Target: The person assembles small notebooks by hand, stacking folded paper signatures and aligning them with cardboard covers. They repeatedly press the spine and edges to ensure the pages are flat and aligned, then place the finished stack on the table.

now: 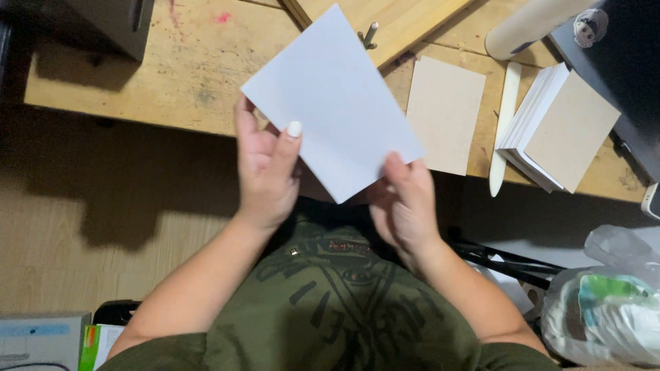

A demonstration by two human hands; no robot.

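Between both hands, a smooth white rectangular sheet (335,103) is tilting above the table (172,75) edge. Left hand (265,172) is pinching the sheet's lower left edge, thumb pressing on its face; right hand (405,203) is pinching the bottom corner. Just right of the sheet, a matte brown board rectangle (445,113) is lying flat on the rough wooden table. Farther right, a slim pale folding tool (504,127) is lying beside a stack of white pages (533,130) topped with brown board.
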